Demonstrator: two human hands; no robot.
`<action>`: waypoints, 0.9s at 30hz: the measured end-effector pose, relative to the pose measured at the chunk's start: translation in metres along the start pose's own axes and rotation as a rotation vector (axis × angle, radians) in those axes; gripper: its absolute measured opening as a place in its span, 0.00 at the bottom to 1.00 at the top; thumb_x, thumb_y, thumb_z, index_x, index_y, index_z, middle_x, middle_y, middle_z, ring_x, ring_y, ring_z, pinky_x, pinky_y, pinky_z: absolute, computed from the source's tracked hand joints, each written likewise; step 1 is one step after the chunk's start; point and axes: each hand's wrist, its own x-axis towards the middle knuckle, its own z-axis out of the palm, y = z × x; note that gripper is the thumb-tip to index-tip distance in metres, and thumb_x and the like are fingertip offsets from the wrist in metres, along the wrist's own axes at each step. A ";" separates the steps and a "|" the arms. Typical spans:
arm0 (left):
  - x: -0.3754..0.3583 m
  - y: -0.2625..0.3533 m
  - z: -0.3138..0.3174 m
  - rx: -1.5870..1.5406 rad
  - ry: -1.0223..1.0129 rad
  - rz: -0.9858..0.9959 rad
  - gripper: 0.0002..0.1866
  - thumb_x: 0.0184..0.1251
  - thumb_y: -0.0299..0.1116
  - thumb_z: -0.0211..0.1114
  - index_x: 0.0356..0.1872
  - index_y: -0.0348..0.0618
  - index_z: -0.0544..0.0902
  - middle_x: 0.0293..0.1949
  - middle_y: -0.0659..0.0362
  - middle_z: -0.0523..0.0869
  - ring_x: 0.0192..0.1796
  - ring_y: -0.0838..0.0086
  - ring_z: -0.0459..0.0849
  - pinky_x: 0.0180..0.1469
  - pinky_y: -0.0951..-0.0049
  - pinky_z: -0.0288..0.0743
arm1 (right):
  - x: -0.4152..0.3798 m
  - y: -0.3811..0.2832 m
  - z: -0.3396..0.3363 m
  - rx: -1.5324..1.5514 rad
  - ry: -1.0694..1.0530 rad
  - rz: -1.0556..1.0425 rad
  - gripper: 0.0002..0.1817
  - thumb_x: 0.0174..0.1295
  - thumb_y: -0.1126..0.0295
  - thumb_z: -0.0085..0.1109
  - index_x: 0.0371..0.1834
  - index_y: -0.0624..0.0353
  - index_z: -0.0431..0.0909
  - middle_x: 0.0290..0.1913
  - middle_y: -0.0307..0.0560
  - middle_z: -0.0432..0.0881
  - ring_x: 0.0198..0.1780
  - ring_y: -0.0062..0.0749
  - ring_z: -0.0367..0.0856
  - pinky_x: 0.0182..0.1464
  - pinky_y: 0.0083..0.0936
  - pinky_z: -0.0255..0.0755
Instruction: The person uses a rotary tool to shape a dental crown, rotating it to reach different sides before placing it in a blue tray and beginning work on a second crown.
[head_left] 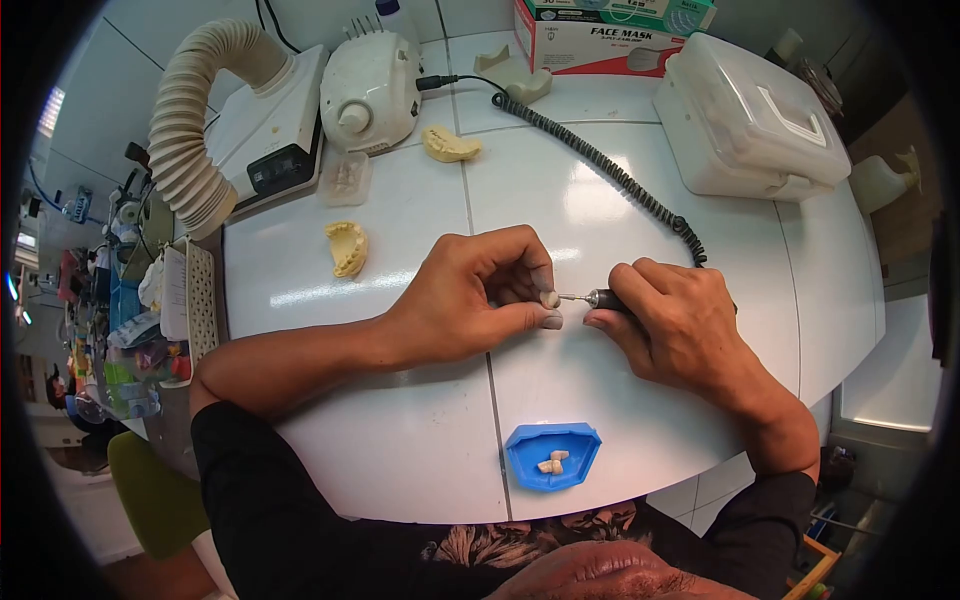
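My left hand [470, 295] is closed, with thumb and fingertips pinching a small tooth-coloured dental crown [549, 299]. Wrapped in the fingers of my right hand [665, 315] is a black rotary handpiece [607, 299], lying sideways. Its thin metal bur [575, 296] points left, and the tip is right at the crown. From behind the right hand a coiled black cord [610, 170] runs up to a white control unit [370, 90]. Nearer my body, a blue tray [522, 463] holds a few more tooth-coloured pieces [552, 464].
Two yellowish dental casts [346, 250] lie left of my hands and beyond them. A ribbed hose [185, 130] curves down from a white machine at the left. Back right stands a white lidded box [755, 120], beside a face mask box [600, 45].
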 end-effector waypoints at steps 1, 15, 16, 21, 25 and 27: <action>0.000 0.001 0.000 -0.004 0.002 -0.004 0.12 0.71 0.22 0.80 0.49 0.38 0.85 0.45 0.59 0.93 0.49 0.80 0.92 0.53 0.77 0.86 | 0.000 0.000 0.000 -0.002 0.000 -0.004 0.19 0.73 0.53 0.75 0.37 0.54 0.80 0.26 0.40 0.79 0.24 0.36 0.85 0.23 0.35 0.72; 0.001 0.001 0.003 -0.035 0.015 -0.078 0.13 0.70 0.26 0.84 0.47 0.37 0.87 0.42 0.60 0.93 0.47 0.81 0.91 0.50 0.78 0.86 | 0.002 -0.004 -0.001 -0.034 -0.020 -0.024 0.19 0.72 0.53 0.76 0.37 0.54 0.80 0.27 0.40 0.81 0.27 0.36 0.88 0.24 0.34 0.74; 0.001 0.001 0.002 -0.022 0.016 -0.077 0.13 0.70 0.25 0.84 0.47 0.37 0.87 0.42 0.60 0.93 0.47 0.81 0.91 0.50 0.78 0.86 | 0.002 -0.004 -0.001 -0.033 -0.029 -0.028 0.19 0.72 0.53 0.76 0.37 0.54 0.80 0.27 0.40 0.81 0.27 0.36 0.88 0.25 0.34 0.75; 0.001 0.002 0.003 -0.020 0.012 -0.081 0.13 0.70 0.25 0.83 0.48 0.37 0.87 0.43 0.60 0.93 0.47 0.81 0.92 0.51 0.78 0.86 | 0.002 -0.004 0.001 -0.036 -0.004 -0.020 0.19 0.72 0.53 0.76 0.36 0.53 0.80 0.26 0.40 0.81 0.27 0.36 0.88 0.25 0.34 0.75; 0.000 0.001 0.003 -0.038 0.010 -0.084 0.12 0.71 0.24 0.83 0.48 0.37 0.87 0.43 0.59 0.94 0.48 0.80 0.92 0.52 0.78 0.87 | 0.002 -0.004 0.001 -0.039 -0.006 -0.012 0.19 0.73 0.53 0.76 0.36 0.53 0.80 0.26 0.40 0.81 0.26 0.35 0.88 0.24 0.34 0.74; 0.001 0.001 0.003 -0.032 0.007 -0.084 0.12 0.71 0.24 0.82 0.49 0.37 0.87 0.44 0.59 0.94 0.48 0.80 0.92 0.52 0.78 0.87 | 0.002 -0.004 0.001 -0.045 -0.016 -0.012 0.19 0.73 0.52 0.76 0.36 0.53 0.80 0.26 0.40 0.81 0.26 0.35 0.88 0.24 0.34 0.74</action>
